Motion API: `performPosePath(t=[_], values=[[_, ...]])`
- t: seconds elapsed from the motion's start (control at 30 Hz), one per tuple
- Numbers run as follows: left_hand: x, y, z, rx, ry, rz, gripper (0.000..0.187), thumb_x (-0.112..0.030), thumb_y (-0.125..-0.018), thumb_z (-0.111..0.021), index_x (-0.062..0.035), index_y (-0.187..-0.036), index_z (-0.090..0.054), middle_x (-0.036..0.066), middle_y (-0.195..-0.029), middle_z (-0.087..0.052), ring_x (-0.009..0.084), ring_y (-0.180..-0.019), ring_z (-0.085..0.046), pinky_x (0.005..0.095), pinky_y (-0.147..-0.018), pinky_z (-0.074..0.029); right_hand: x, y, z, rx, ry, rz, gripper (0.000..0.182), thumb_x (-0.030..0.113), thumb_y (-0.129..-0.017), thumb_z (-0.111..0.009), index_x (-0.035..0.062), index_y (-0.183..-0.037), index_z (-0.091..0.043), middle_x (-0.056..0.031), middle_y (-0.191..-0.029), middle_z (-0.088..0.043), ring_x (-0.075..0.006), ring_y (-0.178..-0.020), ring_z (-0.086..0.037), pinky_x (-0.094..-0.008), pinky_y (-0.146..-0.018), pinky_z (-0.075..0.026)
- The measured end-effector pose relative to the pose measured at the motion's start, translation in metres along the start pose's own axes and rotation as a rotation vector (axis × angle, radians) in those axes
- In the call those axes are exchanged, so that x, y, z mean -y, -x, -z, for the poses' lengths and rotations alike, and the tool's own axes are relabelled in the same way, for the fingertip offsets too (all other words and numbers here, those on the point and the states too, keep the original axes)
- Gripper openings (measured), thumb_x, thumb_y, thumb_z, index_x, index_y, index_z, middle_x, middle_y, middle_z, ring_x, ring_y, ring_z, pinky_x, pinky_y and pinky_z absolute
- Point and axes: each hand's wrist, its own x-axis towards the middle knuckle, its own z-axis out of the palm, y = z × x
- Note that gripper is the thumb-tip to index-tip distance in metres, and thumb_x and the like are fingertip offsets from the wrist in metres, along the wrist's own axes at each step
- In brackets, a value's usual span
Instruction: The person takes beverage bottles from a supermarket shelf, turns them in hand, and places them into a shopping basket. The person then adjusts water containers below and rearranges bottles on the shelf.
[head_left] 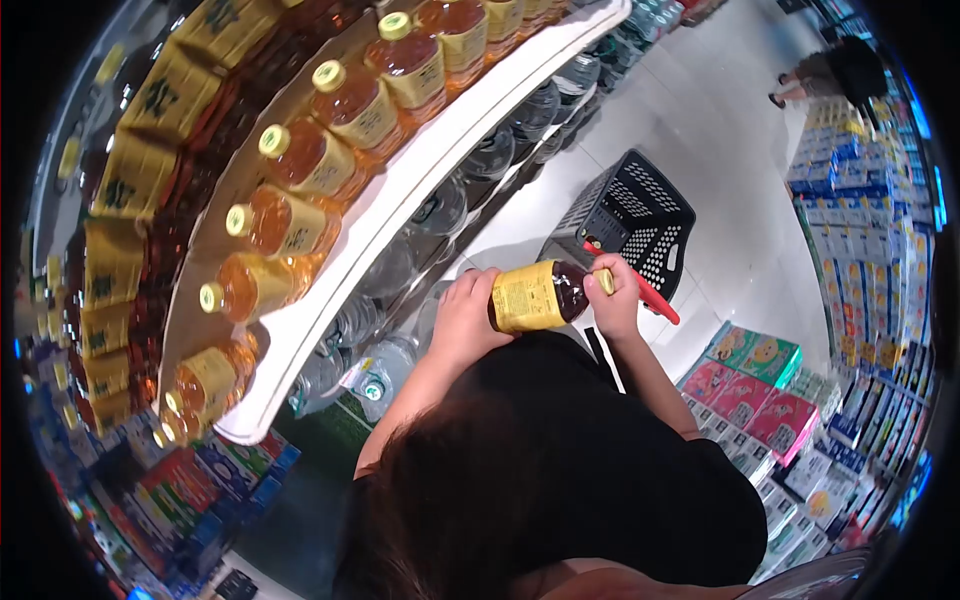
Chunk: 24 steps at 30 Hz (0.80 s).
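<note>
A bottle of dark amber liquid with a yellow label [530, 297] lies tilted sideways between my two hands, in front of my black shirt. My left hand [468, 312] is wrapped round its base end. At the other end my right hand [613, 292] has its fingers closed on the neck and yellow cap. Just beyond the bottle stands a dark grey shopping basket [640, 200] with a red handle [655, 297]; a small item inside it is too small to make out.
Similar yellow-capped bottles [335, 170] line a white-edged shelf [400, 200] at the left, with large clear bottles [440, 207] below. Stacked cartons [745, 385] stand at the lower right, packed goods [860, 230] beyond. Another person [850, 72] is at the upper right.
</note>
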Motion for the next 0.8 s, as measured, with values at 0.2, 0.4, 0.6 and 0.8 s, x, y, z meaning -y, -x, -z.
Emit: performPosePath(t=[0.2,0.4,0.6,0.8], values=[[-0.002,-0.064,-0.023,0.061,0.069,-0.258,0.064,-0.015,-0.058,-0.077,-0.0064,-0.115,-0.048,0.015,-0.113,-0.053,0.0335,-0.108,-0.05,0.0418,-0.093,-0.039,0.024,0.021,0.013,-0.131,0.145,0.144,0.03,0.009,-0.071,-0.075,0.0032,-0.089,-0.052,-0.0017,-0.078,-0.054,-0.0071,-0.071,-0.051,-0.0215,-0.064,-0.044],[-0.048,-0.123,-0.067,0.216,0.039,-0.248,0.067,-0.012,-0.062,-0.074,-0.0065,-0.122,-0.046,0.016,-0.127,-0.049,0.0317,-0.12,-0.046,0.0419,-0.099,-0.036,0.028,0.002,0.066,-0.269,0.155,0.121,0.035,0.008,-0.068,-0.078,0.0021,-0.09,-0.052,-0.0025,-0.079,-0.056,-0.0077,-0.069,-0.053,-0.022,-0.061,-0.045],[-0.092,-0.205,-0.153,0.216,-0.021,-0.26,0.069,-0.007,-0.063,-0.072,-0.0085,-0.127,-0.044,0.016,-0.13,-0.047,0.0315,-0.12,-0.046,0.0421,-0.099,-0.036,0.001,-0.047,0.164,-0.193,0.317,0.178,0.039,0.005,-0.069,-0.077,0.0015,-0.094,-0.048,-0.0026,-0.082,-0.054,-0.0068,-0.071,-0.051,-0.0208,-0.064,-0.043],[-0.114,-0.281,-0.276,0.339,-0.083,-0.056,0.063,-0.009,-0.068,-0.069,-0.0053,-0.126,-0.043,0.02,-0.127,-0.047,0.0362,-0.113,-0.049,0.0424,-0.094,-0.041,-0.041,-0.12,0.261,-0.219,0.699,0.146,0.036,0.027,-0.067,-0.078,0.0067,-0.085,-0.055,-0.0091,-0.064,-0.058,-0.0251,-0.056,-0.059,-0.0336,-0.051,-0.046]])
